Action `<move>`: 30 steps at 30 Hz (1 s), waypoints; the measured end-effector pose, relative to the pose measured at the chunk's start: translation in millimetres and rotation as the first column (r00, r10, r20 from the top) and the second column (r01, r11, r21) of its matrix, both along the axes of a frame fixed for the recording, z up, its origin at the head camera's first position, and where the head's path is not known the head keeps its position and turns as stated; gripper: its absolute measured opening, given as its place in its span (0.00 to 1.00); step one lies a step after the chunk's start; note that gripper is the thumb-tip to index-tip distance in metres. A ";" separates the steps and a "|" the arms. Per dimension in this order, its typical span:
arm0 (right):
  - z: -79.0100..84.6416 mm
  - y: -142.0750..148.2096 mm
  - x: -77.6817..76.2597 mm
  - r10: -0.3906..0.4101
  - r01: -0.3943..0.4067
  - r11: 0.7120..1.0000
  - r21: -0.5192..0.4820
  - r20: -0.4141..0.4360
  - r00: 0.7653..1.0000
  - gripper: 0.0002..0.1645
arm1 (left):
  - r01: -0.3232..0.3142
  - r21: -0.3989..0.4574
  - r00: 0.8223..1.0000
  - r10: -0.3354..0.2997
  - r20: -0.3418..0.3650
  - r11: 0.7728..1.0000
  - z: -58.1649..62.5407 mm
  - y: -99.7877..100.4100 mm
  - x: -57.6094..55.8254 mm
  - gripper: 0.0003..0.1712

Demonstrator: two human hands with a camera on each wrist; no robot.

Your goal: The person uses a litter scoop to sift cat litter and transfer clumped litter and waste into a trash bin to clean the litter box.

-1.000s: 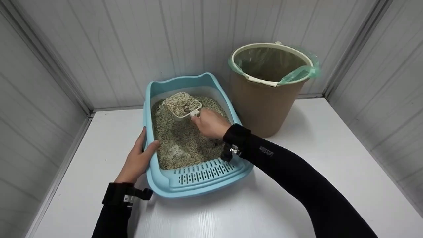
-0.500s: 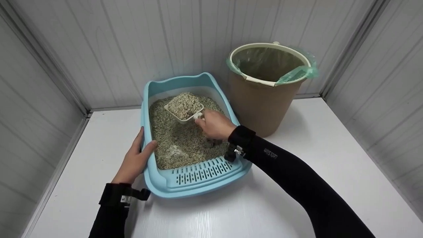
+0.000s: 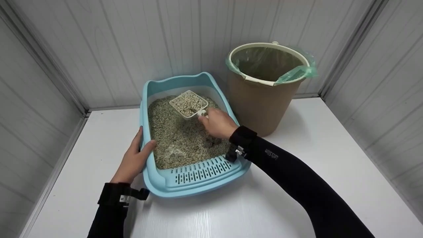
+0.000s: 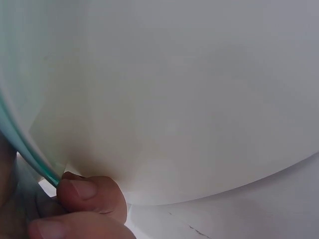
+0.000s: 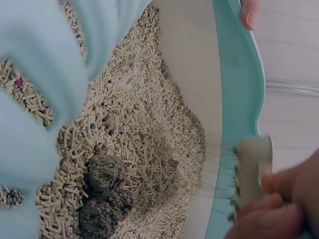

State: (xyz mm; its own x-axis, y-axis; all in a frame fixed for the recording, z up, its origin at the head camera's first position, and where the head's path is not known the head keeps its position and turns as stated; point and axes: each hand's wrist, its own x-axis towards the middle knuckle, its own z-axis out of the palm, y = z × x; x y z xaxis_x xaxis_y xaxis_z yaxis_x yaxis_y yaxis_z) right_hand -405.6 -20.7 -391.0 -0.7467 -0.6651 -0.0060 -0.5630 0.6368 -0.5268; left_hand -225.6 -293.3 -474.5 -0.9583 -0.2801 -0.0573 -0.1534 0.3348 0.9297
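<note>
In the head view, my right hand [image 3: 219,124] grips the handle of a white litter scoop [image 3: 202,113] raised over a light-blue litter box [image 3: 158,185]. A layer of pellet litter [image 3: 172,135] lies in the scoop. Seen from the right wrist, thin streaks of litter fall from the slotted scoop [image 5: 253,159]. Dark round clumps [image 5: 105,172] sit on the litter below it. My left hand [image 3: 134,158] holds the box's left side, thumb over the rim. The left wrist view shows curled fingers [image 4: 94,196] at the outer edge of the box.
A brown bucket [image 3: 261,109] with a cream rim and green bag liner [image 3: 295,74] stands right behind the box. The slotted ledge [image 3: 201,172] forms the box's near end. Grey panel walls [image 3: 115,49] close in the white table [image 3: 330,158] on the back and sides.
The heap of litter in the scoop has shrunk to a lower layer, and the scoop has shifted slightly right. Dark clumps near my right wrist show more. My left hand keeps its hold.
</note>
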 end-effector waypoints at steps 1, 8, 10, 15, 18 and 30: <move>-0.2 0.1 -0.4 -0.001 0.001 1.000 -0.002 0.002 1.000 0.26 | 0.000 -0.001 1.000 0.000 0.001 1.000 0.0 -0.1 0.0 0.57; -1.1 1.2 -1.3 -0.005 0.005 1.000 -0.008 0.020 1.000 0.23 | -0.003 -0.002 1.000 0.003 0.005 1.000 0.0 -0.5 -0.4 0.57; -0.7 1.5 -1.8 -0.007 0.008 1.000 -0.011 0.045 0.999 0.23 | -0.001 0.001 1.000 0.001 0.006 1.000 -0.5 -1.2 -0.5 0.57; 2.2 1.5 -3.3 -0.018 0.019 1.000 -0.007 0.065 0.998 0.22 | -0.005 0.005 1.000 0.004 0.014 1.000 -1.8 -3.5 -1.1 0.55; 3.6 1.9 -4.6 -0.027 0.026 1.000 0.004 0.040 0.999 0.26 | -0.005 0.009 1.000 0.004 0.012 1.000 -2.0 -3.9 -1.5 0.56; 3.1 6.2 -8.3 -0.006 0.006 1.000 0.026 0.012 1.000 0.28 | 0.003 0.013 1.000 -0.003 0.004 1.000 -4.3 -4.0 -3.4 0.56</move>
